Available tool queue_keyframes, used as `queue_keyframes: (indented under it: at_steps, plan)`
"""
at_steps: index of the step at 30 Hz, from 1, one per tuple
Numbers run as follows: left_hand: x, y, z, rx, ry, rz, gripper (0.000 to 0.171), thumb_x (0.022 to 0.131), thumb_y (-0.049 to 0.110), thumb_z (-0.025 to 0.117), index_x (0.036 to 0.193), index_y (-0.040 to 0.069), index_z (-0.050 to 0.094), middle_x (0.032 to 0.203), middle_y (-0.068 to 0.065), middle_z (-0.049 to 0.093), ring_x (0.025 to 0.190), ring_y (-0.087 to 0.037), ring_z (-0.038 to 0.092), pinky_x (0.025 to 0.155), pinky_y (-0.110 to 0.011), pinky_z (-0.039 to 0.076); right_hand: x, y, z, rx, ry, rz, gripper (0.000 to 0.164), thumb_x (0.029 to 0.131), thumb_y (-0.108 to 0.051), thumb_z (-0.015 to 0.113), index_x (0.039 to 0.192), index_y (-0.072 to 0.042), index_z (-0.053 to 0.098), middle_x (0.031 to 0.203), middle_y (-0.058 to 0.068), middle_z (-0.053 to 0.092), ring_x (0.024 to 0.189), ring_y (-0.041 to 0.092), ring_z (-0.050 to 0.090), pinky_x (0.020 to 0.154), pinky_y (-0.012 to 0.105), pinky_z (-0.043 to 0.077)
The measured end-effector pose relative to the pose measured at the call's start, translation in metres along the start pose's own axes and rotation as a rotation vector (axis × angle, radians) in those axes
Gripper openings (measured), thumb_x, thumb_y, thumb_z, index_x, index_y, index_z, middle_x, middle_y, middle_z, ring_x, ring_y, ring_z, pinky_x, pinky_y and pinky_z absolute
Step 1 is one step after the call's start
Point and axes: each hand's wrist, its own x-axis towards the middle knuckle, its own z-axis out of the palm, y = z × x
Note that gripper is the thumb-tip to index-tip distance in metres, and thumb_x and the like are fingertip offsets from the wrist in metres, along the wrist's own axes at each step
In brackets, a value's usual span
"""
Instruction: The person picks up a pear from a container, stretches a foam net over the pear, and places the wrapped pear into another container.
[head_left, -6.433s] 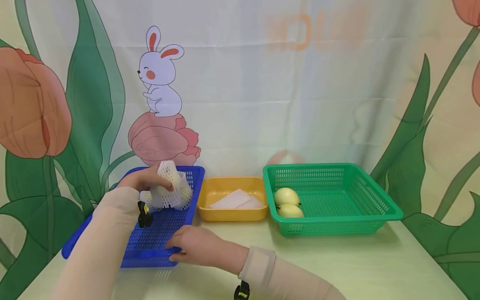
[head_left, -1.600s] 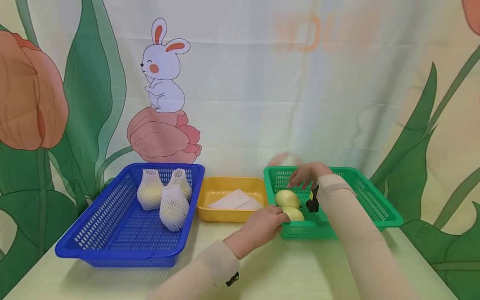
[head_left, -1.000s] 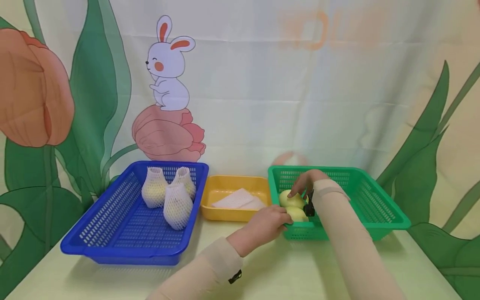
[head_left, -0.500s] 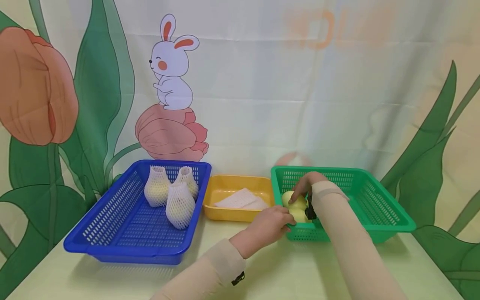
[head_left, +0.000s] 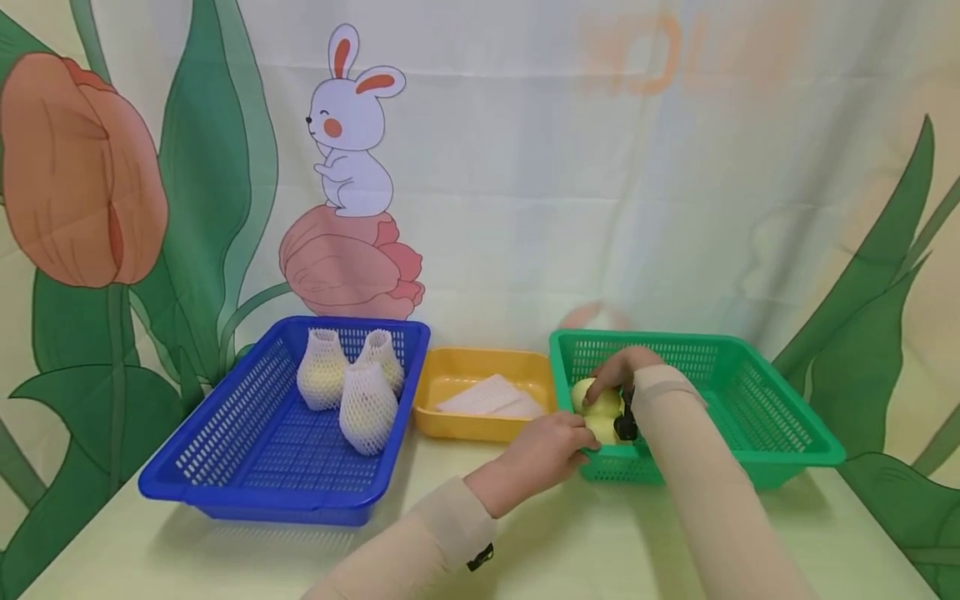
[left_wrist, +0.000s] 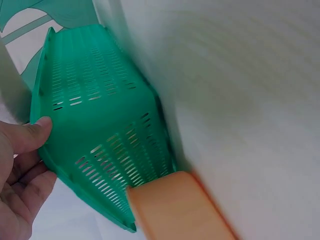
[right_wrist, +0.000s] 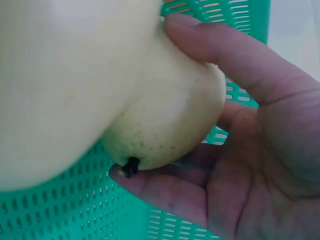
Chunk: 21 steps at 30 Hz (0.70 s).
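Yellow pear (right_wrist: 172, 107) shows stem (right_wrist: 131, 167) only from right wrist.

left basket (head_left: 270, 500): three sleeved fruits (head_left: 367, 408), back-right | tray (head_left: 472, 427): between baskets, sleeves (head_left: 487, 397) lying inside | right basket (head_left: 780, 457): two pears (head_left: 603, 428), left side, one behind the other | all on table (head_left: 555, 542) | curtain (head_left: 510, 208) behind

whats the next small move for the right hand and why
Probably lift the gripped pear straight up out of the green basket: the right hand has thumb and fingers round it, and the left hand holds the basket's rim.
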Motion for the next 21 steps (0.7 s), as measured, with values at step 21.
queue_keyframes:
  at_steps: [21]
  plan:
    - [-0.035, 0.005, -0.039, -0.206, -0.086, 0.005, 0.024, 0.1, 0.019, 0.066, 0.121, 0.01, 0.072, 0.124, -0.005, 0.07, 0.114, -0.019, 0.067, 0.1, -0.028, 0.056, -0.095, -0.02, -0.007, -0.017, 0.304, -0.327, 0.08, 0.098, -0.031, 0.066, 0.16, -0.001, 0.024, 0.147, 0.028, 0.045, 0.109, 0.032, 0.061, 0.084, 0.04, 0.057]
